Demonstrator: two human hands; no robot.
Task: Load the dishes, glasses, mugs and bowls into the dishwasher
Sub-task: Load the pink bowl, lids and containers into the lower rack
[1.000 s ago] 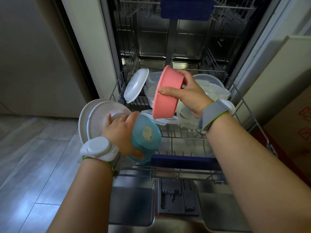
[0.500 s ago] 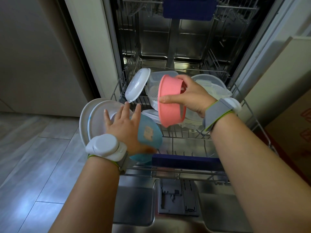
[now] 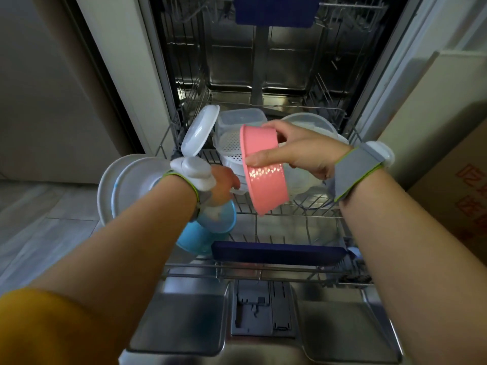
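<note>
Your right hand (image 3: pixel 303 151) grips the pink bowl (image 3: pixel 263 169), thumb and fingers clamped on its rim, tilted on edge above the lower rack (image 3: pixel 276 275). Your left hand (image 3: pixel 224 183) reaches past the blue bowl (image 3: pixel 208 230) beside the plates (image 3: pixel 126 180); can't tell its fingers.

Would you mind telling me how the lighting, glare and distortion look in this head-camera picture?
Head view: wide-angle bending curves the dishwasher frame at the edges; a dappled bright glare patch sits on the pink bowl held by the right hand; the left hand is slightly soft; the tub interior is dim, the open door reflects pale light.
</note>
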